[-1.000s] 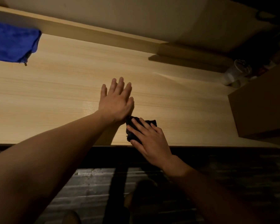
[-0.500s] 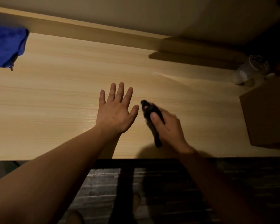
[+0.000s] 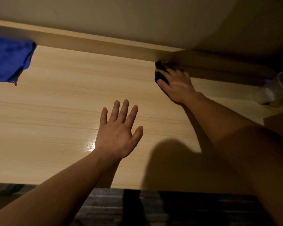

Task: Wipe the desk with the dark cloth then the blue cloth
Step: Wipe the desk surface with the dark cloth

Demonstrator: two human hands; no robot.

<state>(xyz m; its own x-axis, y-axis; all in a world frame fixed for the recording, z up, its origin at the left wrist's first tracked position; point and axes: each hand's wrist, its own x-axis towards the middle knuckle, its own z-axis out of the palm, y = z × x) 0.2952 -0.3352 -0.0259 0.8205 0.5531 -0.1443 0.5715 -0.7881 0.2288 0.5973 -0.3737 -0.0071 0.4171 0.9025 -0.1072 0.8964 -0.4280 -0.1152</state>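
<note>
Desk (image 3: pixel 59 101) wiping is reaching the back edge — right hand (image 3: pixel 178 84) pressing the dark cloth (image 3: pixel 160 70) flat, left hand (image 3: pixel 118 136) bracing with fingers spread wide — blue cloth (image 3: pixel 8 59) waiting aside.

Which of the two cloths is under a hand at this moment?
The dark cloth, pressed on the desk by the right hand near the back edge. The blue cloth lies untouched at far left; the left hand is empty.

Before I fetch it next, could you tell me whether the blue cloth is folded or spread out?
Folded: the blue cloth lies as a compact, thick-edged pad at the desk's far left.
</note>
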